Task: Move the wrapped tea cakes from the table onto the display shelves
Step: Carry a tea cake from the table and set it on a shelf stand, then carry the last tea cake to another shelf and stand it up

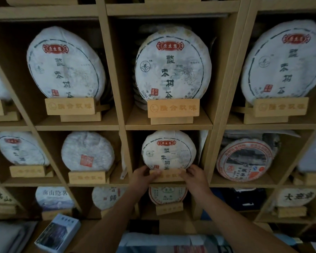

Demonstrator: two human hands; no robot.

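Observation:
A white paper-wrapped tea cake (169, 149) with a red label and dark characters stands upright on a wooden stand (167, 175) in the middle cubby of the display shelves (169, 127). My left hand (144, 177) grips the stand's left end, fingers curled over its front. My right hand (194, 175) grips the stand's right end. Both forearms reach up from below. The cake's lower edge is hidden behind the stand and my fingers.
Every neighbouring cubby holds a wrapped cake on a stand, such as the large cake (172, 63) above and a red-rimmed cake (244, 160) to the right. Below lie a boxed item (57, 232) and blue-and-white packaging (164, 242).

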